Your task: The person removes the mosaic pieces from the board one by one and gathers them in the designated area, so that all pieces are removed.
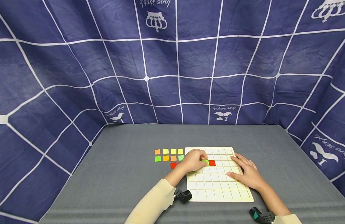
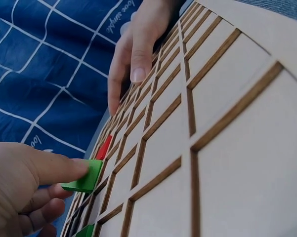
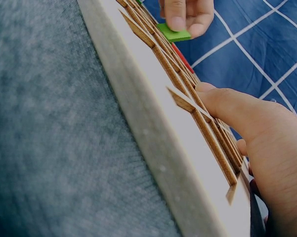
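Observation:
My left hand [image 1: 193, 160] pinches a green square tile [image 2: 89, 177] between thumb and fingers, close over the pale wooden grid board [image 1: 217, 186]. Right beside it a red tile [image 1: 212, 163] sits in one of the board's cells. Another green tile [image 2: 86, 230] shows low in the left wrist view, partly covered by my left hand and forearm in the head view. My right hand [image 1: 246, 172] rests on the board's right edge, fingers spread and thumb lying over the grid.
Left of the board, loose square tiles lie in rows on the grey cloth table: orange [image 1: 157, 151], yellow [image 1: 165, 151], green [image 1: 157, 158] and red [image 1: 173, 165], several in all. A blue checked curtain [image 1: 194, 62] hangs behind and at both sides.

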